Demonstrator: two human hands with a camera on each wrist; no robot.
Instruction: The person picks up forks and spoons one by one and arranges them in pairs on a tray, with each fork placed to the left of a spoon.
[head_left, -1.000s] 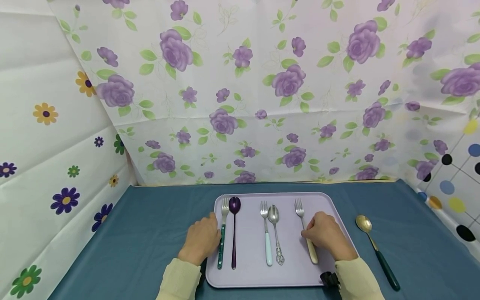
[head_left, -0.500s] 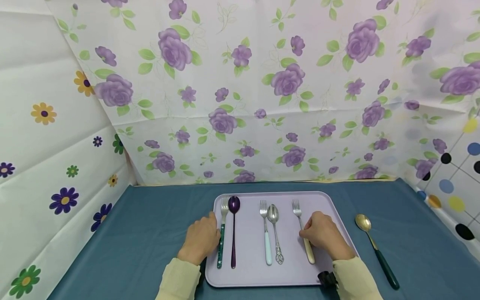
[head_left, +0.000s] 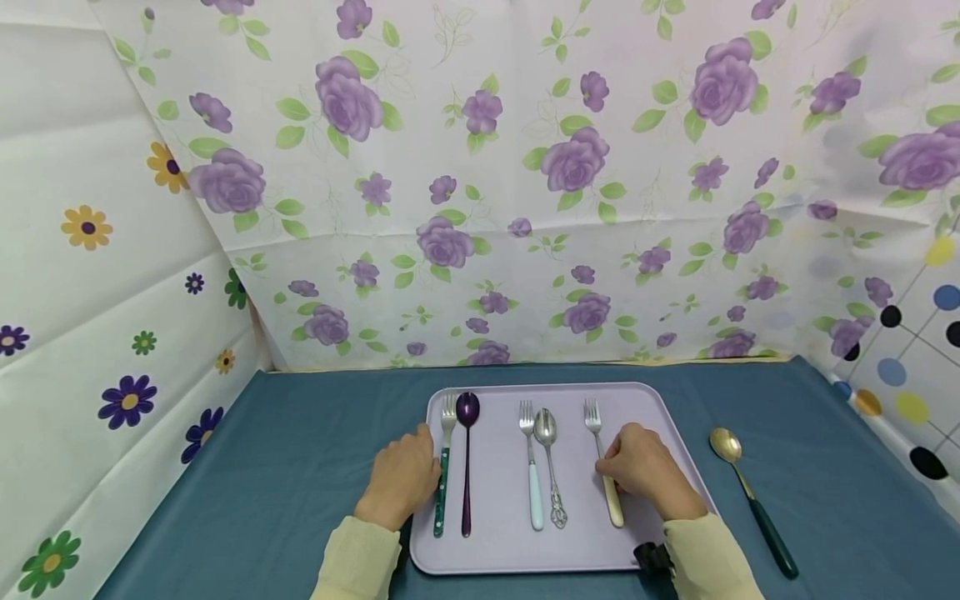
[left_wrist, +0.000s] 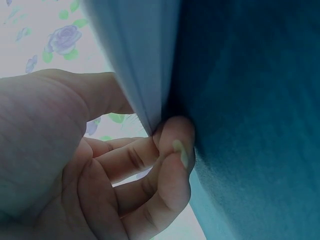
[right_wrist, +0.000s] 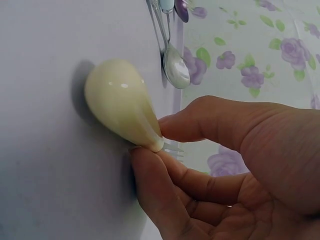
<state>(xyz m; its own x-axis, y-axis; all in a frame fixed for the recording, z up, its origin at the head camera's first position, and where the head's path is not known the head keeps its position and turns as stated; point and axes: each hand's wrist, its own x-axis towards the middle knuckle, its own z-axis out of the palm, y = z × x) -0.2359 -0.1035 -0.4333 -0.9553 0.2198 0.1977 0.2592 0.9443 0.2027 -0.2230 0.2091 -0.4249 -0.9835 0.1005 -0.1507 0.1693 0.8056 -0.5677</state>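
My left hand [head_left: 401, 479] holds the left edge of a pale lilac tray [head_left: 502, 554]; in the left wrist view its fingers curl at the tray's rim [left_wrist: 135, 45]. Between thumb and fingertips, my right hand [head_left: 648, 468] pinches a fork with a cream handle [head_left: 613, 504] near where handle and metal neck meet. That fork lies on or just over the right part of the tray, tines pointing away. Left of it are a silver spoon [head_left: 555, 483] and a fork with a pale mint handle [head_left: 536, 496]. A purple spoon [head_left: 467, 467] and a green-handled fork [head_left: 442, 483] lie nearest my left hand.
On the blue-green tablecloth [head_left: 315, 467], right of the tray, lies a gold spoon with a dark green handle [head_left: 765, 521]. Flowered sheeting [head_left: 525, 208] hangs behind the table. A small black object [head_left: 654, 557] sits by my right wrist.
My right hand has shifted slightly left with the cream-handled fork, whose handle end has swung left so it lies straighter. My left hand stays at the tray's edge.
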